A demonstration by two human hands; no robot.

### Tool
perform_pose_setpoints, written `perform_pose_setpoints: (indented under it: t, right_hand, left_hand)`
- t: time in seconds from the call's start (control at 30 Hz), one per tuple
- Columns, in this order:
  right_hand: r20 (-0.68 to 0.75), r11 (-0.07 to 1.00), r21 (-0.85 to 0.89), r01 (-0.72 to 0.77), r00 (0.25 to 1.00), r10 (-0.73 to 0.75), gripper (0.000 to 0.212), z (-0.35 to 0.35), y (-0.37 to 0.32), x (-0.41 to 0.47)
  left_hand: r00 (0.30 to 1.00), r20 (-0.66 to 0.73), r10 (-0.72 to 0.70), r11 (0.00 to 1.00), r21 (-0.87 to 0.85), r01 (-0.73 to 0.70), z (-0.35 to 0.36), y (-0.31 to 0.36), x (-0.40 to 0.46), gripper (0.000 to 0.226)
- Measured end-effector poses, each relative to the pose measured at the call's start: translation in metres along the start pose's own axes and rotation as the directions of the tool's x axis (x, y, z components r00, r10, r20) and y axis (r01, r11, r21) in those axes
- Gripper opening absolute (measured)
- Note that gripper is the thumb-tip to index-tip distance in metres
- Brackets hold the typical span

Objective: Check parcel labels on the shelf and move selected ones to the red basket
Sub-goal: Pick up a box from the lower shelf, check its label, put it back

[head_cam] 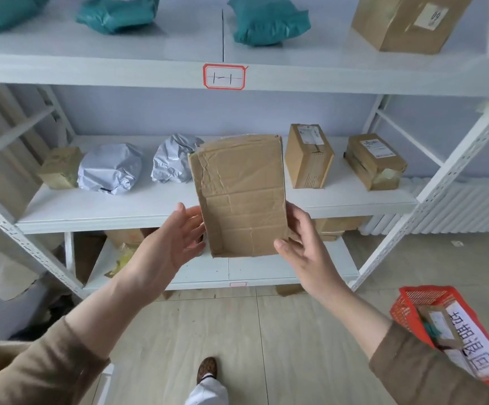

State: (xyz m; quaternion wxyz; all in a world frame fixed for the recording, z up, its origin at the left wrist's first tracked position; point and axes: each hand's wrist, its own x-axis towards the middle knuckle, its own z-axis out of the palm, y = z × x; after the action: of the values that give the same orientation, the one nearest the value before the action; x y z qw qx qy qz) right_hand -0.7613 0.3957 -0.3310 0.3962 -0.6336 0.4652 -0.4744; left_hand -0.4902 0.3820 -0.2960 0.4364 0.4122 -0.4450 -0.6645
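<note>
I hold a flat brown cardboard parcel (241, 197) upright in front of the middle shelf (97, 209); its plain taped side faces me and no label shows on it. My right hand (303, 244) pinches its lower right edge, thumb on the front. My left hand (173, 241) has straight fingers against the lower left edge. The red basket (406, 305) sits on the floor at the lower right, partly behind my right sleeve, with a small brown parcel (439, 325) and a white written sign (471, 343) in it.
The middle shelf carries a small brown box (59, 168), two grey bags (110, 168), and two labelled boxes (309, 156) (374, 162). Teal bags (266, 21) and a large box (406, 21) lie on the top shelf. A red-bordered tag (223, 76) marks its edge. My shoe (206, 369) is on the tiled floor.
</note>
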Motion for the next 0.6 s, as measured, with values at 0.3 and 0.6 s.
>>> perform_pose_setpoints:
  t: [0.3,0.6]
  right_hand:
    - [0.043,0.758,-0.581,0.295,0.942,-0.333,0.075,-0.028,0.031,0.010]
    - [0.146,0.567,-0.739,0.364,0.908,-0.393,0.066,-0.044,0.052,0.028]
  left_hand:
    - [0.930,0.136,-0.342,0.928,-0.108,0.357,0.000,0.009,0.006,0.111]
    - [0.902,0.386,-0.195,0.958,-0.122,0.259,-0.002,0.014,0.020,0.076]
